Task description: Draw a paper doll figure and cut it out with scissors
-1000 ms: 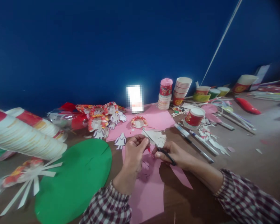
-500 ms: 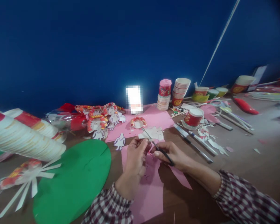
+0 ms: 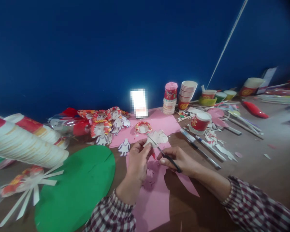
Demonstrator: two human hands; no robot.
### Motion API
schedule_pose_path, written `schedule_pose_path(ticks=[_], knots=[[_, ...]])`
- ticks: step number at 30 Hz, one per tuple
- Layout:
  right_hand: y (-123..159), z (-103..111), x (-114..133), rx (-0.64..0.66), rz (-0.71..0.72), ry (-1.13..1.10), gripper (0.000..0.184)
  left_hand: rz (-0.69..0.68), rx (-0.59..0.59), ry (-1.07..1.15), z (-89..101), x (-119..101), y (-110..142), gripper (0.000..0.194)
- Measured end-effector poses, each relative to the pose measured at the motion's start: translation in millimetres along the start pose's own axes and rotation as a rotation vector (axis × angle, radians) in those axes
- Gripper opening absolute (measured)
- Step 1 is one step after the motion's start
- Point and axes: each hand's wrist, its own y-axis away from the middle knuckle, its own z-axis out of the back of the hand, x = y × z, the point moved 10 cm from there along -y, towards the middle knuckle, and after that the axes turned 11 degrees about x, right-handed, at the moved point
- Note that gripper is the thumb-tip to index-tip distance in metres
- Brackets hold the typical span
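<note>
My left grip (image 3: 139, 159) is pinching the near edge of a pale paper piece (image 3: 160, 137) above the pink sheet (image 3: 154, 206); my right grip (image 3: 183, 162) is holding scissors (image 3: 168, 157), their long axis slanting forward-left, blades crossing the paper beside my left fingertips.

Red paper cup (image 3: 203, 122): gold markings (image 3: 195, 123), too blurred to read from where I stand.
Cup stack (image 3: 188, 91): gold emblem (image 3: 184, 105) on the red at its base, illegible.
Pink-topped cup (image 3: 171, 93): printed patches, no word legible.
Bright panel (image 3: 139, 100): blocked out, unreadable.
</note>
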Motion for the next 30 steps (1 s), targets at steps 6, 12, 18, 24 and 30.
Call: schedule_pose_path(ticks=[6,12,18,24,30], knots=[[-1,4,-8,-0.03,0.01,-0.028,0.038,0.006,0.039,0.04,-5.1,4,1,0.029],[1,10,-7,-0.105,0.016,0.118,0.034,0.003,0.064,0.038,-11.0,7,3,0.032],[9,23,12,-0.245,-0.02,0.535,0.031,0.009,0.146,-0.018,-18.3,11,3,0.027],[15,23,24,-0.307,0.01,0.768,0.032,0.01,0.069,-0.009,-9.8,13,2,0.018],[14,22,23,-0.318,-0.006,0.818,0.032,0.016,0.048,-0.047,-8.8,11,3,0.022]])
